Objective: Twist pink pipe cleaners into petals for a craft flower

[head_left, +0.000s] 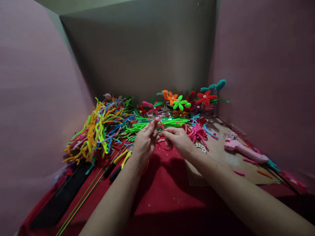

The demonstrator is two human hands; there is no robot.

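Observation:
A thin pink pipe cleaner (158, 120) is bent into an arch between my two hands, above the red cloth. My left hand (147, 137) pinches its left part, fingers pressed together. My right hand (176, 137) has thumb and forefinger closed on its right end. The fingertips of both hands nearly meet. Just behind them lies a bundle of bright green pipe cleaners (140, 123). To the right of my right hand is a heap of pink pipe cleaners (197, 131).
A large multicolored pile of pipe cleaners (98, 127) stands at left, with yellow-handled pliers (126, 159) and thin green stems (85, 196) nearby. Fuzzy flowers (180, 103) line the back. A pink glue gun (246, 151) rests on cardboard (225, 164) at right.

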